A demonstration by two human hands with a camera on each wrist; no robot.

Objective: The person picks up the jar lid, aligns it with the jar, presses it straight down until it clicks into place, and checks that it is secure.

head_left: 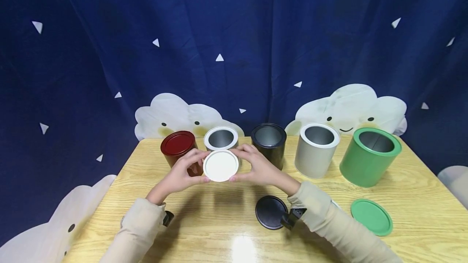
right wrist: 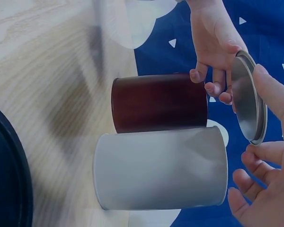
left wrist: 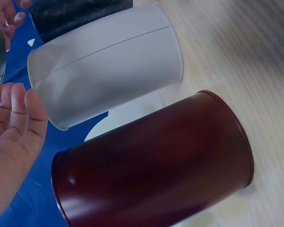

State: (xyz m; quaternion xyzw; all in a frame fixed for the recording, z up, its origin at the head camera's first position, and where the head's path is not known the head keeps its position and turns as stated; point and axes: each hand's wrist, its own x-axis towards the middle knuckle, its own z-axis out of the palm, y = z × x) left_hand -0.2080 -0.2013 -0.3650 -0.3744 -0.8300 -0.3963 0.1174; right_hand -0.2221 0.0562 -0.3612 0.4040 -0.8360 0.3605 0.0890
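A round white lid [head_left: 221,166] is held up in front of the small white can [head_left: 235,133], which has no lid on it. My left hand [head_left: 180,173] pinches the lid's left edge between thumb and fingers. On the opposite edge, my right hand [head_left: 258,166] grips it the same way. The lid is tilted, and its metallic underside [right wrist: 246,99] shows in the right wrist view, apart from the can. Just behind my left hand stands a dark red can [head_left: 178,143] with a matching lid on top.
Lidless black [head_left: 270,149], off-white [head_left: 315,157] and green [head_left: 365,161] cans stand rightward in the row. A black lid [head_left: 270,213] and a green lid [head_left: 371,217] lie nearer on the wooden table. My right sleeve mostly hides a pale edge [head_left: 336,204]. A blue curtain hangs behind.
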